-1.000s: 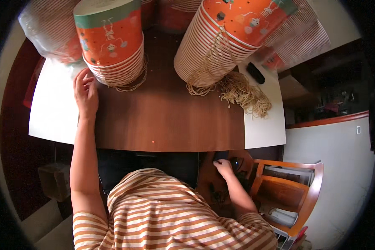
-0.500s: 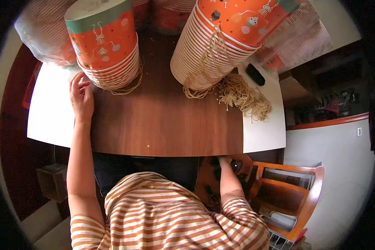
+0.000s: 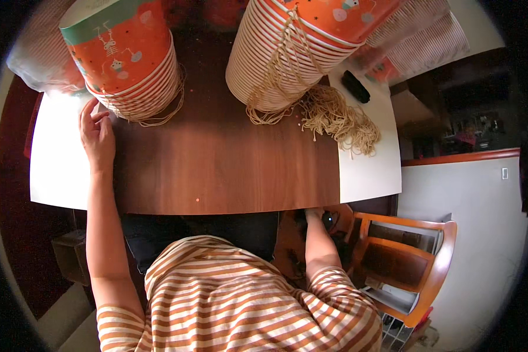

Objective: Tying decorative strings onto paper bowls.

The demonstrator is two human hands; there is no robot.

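Note:
My left hand [image 3: 98, 141] lies on the table beside the base of a nested stack of paper buckets [image 3: 120, 64]. Its fingers are loosely bent and apart, holding nothing, with the tips close to the lowest rims. The buckets are orange with a green band and skeleton prints, and thin cord handles hang about their white rims. Only a sliver of my right hand [image 3: 314, 212] shows at the table's front edge; its fingers are hidden, near a dark shiny object [image 3: 328, 220] that I cannot make out.
A taller, tilted bucket stack [image 3: 276, 64] stands right of centre, beside a heap of tan cord [image 3: 346, 120]. A small black object [image 3: 356, 87] lies on the table's white right part. Plastic-wrapped stacks [image 3: 428, 41] are behind. Below right is a wooden chair [image 3: 440, 267].
The view has shifted slightly, so the table and stacks sit further left and higher. My left hand stays by the left stack, my right hand at the table's edge.

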